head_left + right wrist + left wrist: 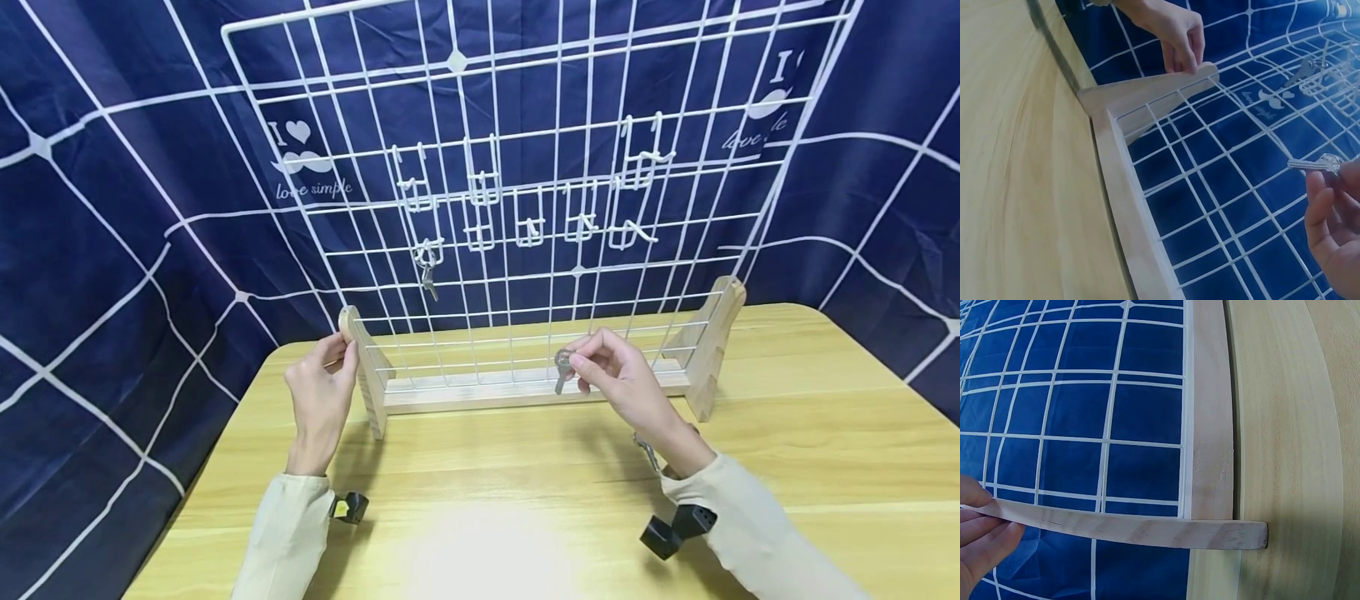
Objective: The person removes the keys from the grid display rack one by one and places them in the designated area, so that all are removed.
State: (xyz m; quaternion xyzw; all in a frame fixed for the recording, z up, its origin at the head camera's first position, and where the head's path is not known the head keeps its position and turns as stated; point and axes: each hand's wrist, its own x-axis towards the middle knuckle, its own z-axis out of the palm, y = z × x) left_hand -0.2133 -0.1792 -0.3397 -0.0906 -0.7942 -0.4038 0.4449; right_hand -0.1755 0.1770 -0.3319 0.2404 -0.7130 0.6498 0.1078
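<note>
1. Your right grip (pixel 618 375) is pinching a silver key (pixel 560 383) between thumb and fingers. In the head view the blade tips downward.
2. That key's held up over the far half of the surface (pixel 487 467), roughly midway between its left and right edges, in front of the white wire grid (pixel 510 302) and well below the hooks.
3. Your left grip (pixel 322 379) has thumb and fingers pinched on either side of the left wooden leg (pixel 367 375), up near its top, toward the surface's far left corner.
4. The grid stands near the far edge, its wooden base bar (pixel 465 393) running between that leg and the right wooden leg (pixel 712 350).
5. White hooks (pixel 529 233) hang on the grid in two rows, three up and five down. A ring of keys (pixel 429 279) dangles from the leftmost lower one.
6. Another metal bit (pixel 647 452) pokes out by your right wrist; it's partly hidden, so can't tell exactly what it is.
</note>
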